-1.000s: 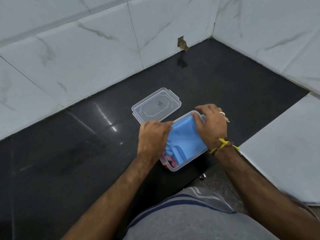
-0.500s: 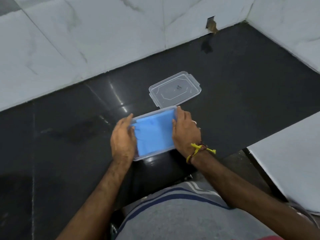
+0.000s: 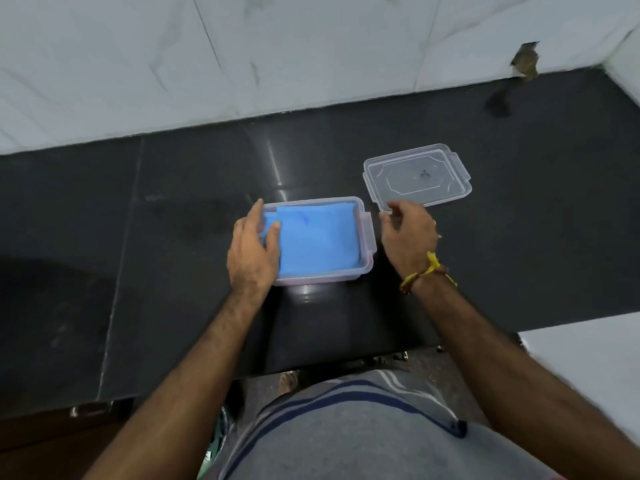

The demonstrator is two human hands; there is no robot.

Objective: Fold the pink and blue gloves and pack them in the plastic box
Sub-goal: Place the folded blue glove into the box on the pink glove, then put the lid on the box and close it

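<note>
The clear plastic box point(image 3: 367, 233) stands on the black counter in the middle of the view. A folded blue glove point(image 3: 318, 237) fills its top; a faint pink tint shows through the front wall, the pink glove itself is hidden. My left hand point(image 3: 252, 251) grips the box's left end, thumb resting on the blue glove. My right hand point(image 3: 408, 233) is off the box, to its right, with fingers spread and fingertips at the near corner of the clear lid point(image 3: 419, 176), which lies flat behind and to the right of the box.
The black counter point(image 3: 173, 254) runs to a white marble wall point(image 3: 277, 57) at the back, with a chipped hole point(image 3: 526, 60) at the right. A white slab point(image 3: 588, 358) sits at the front right. My grey striped shirt fills the bottom.
My right hand has let go of the box's right end and moved right towards the lid. The left hand stays on the box. The camera view has swung left.
</note>
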